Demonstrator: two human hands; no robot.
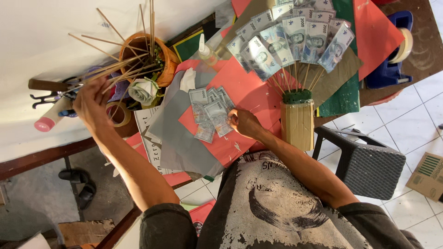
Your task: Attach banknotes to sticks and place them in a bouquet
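The person's left hand point(91, 105) reaches out to the thin wooden sticks point(121, 64) that stand fanned in a terracotta pot point(162, 59), its fingers closed around the lower ends of several sticks beside the pot; the right hand point(243, 122) is closed on a small fan of folded banknotes point(211, 113), pinching them at their lower corner above a red sheet of paper point(249, 94); a grey sheet point(182, 143) lies partly under the notes and over the red one; just beside the right hand stands a paper-wrapped block point(297, 125) topped with green foam point(296, 96), from which sticks carry a wide fan of banknotes point(290, 39) like a bouquet; a white paper rose point(143, 90) lies against the pot, a clear glue bottle point(206, 51) stands behind it, and a roll of tape point(121, 114) sits near the left wrist; a blue tape dispenser point(392, 50) rests at the far right of the table point(422, 55), well apart from both hands.
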